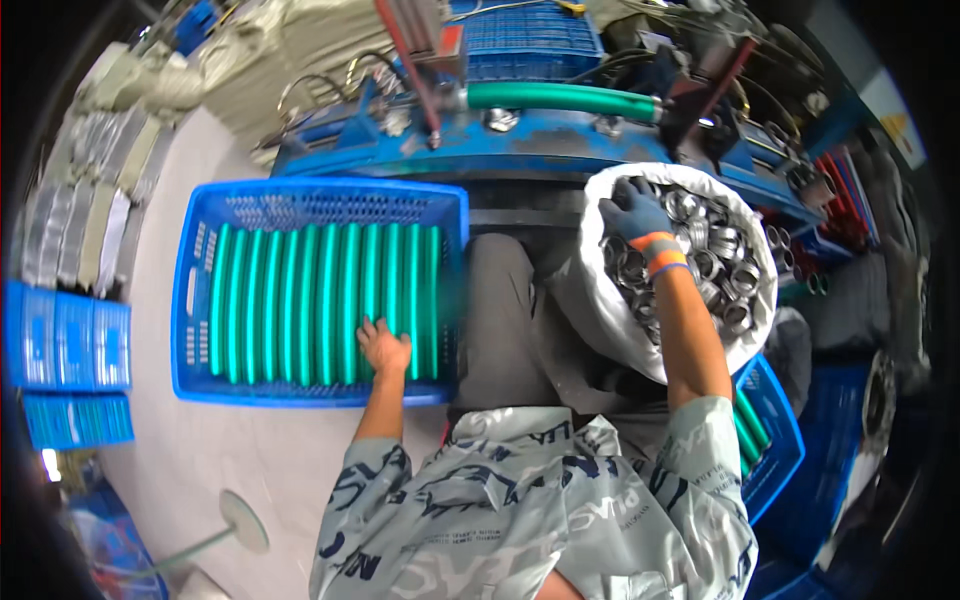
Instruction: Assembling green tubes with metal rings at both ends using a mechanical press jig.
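My bare left hand (385, 348) lies on the green tubes (308, 305) toward the near right of a blue plastic crate (320, 393), its fingers spread. The tubes are packed side by side, running away from me. My right hand (637, 212), in a dark glove with an orange cuff, reaches into the far left part of a white sack (568, 285). The sack is full of shiny metal rings (705, 265). Its fingertips are hidden among the rings, so I cannot see whether they grip one.
A blue machine bench (560, 145) crosses the far side, with another green tube (560, 97) mounted between its ends. At lower right, a second blue crate (785, 450) holds green tubes. Stacked blue crates (70, 335) stand at left, and a round-ended stand (245, 520) at lower left.
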A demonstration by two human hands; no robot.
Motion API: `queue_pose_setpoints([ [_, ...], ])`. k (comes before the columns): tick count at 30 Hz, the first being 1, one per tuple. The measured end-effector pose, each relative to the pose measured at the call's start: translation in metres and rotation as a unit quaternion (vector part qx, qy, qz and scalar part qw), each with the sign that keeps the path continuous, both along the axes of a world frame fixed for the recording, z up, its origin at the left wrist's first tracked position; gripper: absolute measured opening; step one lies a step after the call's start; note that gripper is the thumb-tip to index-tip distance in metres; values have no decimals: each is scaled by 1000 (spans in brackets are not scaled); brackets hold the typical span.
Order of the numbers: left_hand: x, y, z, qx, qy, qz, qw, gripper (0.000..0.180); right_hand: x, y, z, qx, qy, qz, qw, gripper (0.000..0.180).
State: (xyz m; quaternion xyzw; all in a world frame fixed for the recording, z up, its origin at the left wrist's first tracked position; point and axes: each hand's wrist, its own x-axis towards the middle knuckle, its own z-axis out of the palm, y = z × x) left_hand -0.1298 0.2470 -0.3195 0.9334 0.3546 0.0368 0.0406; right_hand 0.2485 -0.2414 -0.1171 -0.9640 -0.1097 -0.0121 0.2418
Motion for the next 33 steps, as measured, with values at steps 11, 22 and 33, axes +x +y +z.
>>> queue_pose_setpoints([
  [11, 34, 63, 30, 9, -179, -36, 983, 74, -77, -46, 18, -70, -53, 114, 990, 30],
  [22, -34, 239, 90, -38, -16, 287, 957, 113, -163, -94, 7, 29, -105, 94, 990, 53],
  [33, -28, 171, 164, -75, -92, 149, 982, 86, -171, -96, 12, -102, -125, 99, 982, 50],
])
